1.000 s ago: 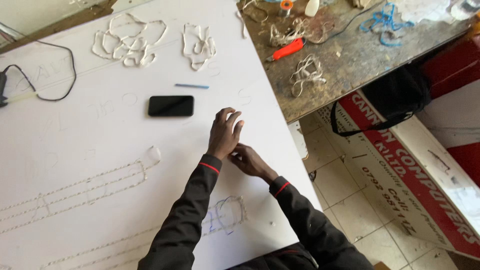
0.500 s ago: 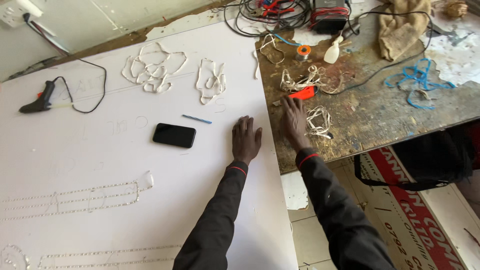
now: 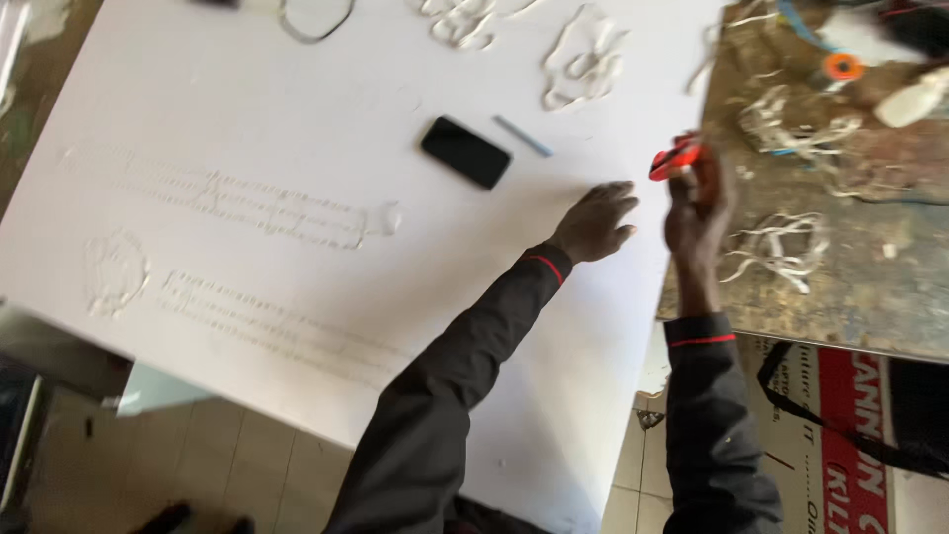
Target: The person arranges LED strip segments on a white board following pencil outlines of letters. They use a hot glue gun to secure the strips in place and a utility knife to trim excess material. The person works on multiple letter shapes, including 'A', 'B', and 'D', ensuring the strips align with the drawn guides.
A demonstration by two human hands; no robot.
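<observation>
My left hand lies flat, fingers spread, on a large white board near its right edge. My right hand is raised just past that edge and grips a small red-orange tool, likely a cutter. A black phone lies face down on the board, up and left of my left hand. A thin blue pen-like stick lies just right of the phone. Faint raised lines of clear glue run across the board's left half.
White curled strips lie at the board's top. To the right stands a rough brown workbench with white scraps, an orange ring and a white bottle. A red printed banner and tiled floor lie below.
My right hand has picked the red-orange tool up off the workbench and brought it toward the board's edge. The view has swung left and tilted; my left hand stays pressed on the board.
</observation>
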